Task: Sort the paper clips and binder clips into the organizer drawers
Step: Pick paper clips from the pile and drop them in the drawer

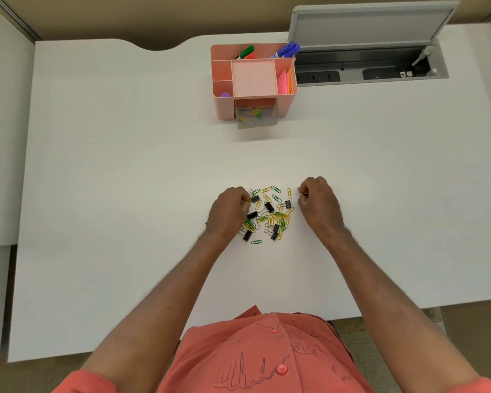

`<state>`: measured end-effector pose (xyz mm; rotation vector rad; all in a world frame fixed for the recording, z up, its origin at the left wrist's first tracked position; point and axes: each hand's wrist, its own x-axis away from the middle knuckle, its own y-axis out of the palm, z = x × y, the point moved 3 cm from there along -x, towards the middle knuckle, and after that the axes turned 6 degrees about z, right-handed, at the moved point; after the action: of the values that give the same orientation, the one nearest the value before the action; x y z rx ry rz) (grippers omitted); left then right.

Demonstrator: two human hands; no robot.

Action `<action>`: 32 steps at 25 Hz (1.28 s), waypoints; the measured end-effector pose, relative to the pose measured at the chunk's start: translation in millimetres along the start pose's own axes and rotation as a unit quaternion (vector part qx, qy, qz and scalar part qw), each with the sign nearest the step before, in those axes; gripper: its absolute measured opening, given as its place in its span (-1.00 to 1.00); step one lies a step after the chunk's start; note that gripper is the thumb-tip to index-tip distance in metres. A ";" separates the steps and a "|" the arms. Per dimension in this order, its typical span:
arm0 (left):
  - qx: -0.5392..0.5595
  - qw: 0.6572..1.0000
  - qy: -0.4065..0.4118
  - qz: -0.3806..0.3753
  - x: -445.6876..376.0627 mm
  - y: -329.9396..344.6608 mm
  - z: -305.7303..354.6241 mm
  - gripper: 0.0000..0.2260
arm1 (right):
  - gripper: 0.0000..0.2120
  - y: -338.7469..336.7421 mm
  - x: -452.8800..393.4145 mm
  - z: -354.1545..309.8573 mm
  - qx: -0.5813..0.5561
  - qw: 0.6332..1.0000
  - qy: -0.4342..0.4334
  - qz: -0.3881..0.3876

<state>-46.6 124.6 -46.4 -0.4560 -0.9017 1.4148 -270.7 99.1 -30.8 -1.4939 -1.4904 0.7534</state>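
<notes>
A heap of green and yellow paper clips (278, 215) mixed with black binder clips (269, 207) lies on the white desk (125, 180) between my hands. My left hand (229, 211) rests at the heap's left edge, fingertips pinched on a yellow paper clip. My right hand (318, 204) is at the heap's right edge, fingers curled around something small and dark that I cannot identify. Further back stands the pink organizer (224, 106); its clear drawer (257, 120) is pulled out and holds several paper clips.
The organizer's top compartments hold markers (287, 50), pink sticky notes (283, 82) and a purple item. Behind it to the right, a grey cable box (372, 66) in the desk has its lid raised. The desk's near edge is at my torso.
</notes>
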 end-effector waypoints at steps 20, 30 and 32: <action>0.005 1.000 -0.019 0.004 -6.6 1.9 0.8 -0.96 | -0.71 42.6 -4.1 -65.4 0.058 0.983 -0.133 -0.112; 0.051 0.998 -0.029 0.026 -12.6 -0.6 -0.3 -0.96 | -0.82 38.7 -8.5 -74.4 0.122 0.976 -0.130 -0.123; 0.090 0.994 -0.026 0.059 -19.1 -11.1 9.1 -0.97 | -0.81 38.7 -8.7 -76.1 0.137 0.974 -0.134 -0.119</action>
<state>-44.7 102.4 -37.6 -0.3419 -0.7894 1.6078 -186.6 82.1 -33.1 -1.0161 -1.6523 0.9961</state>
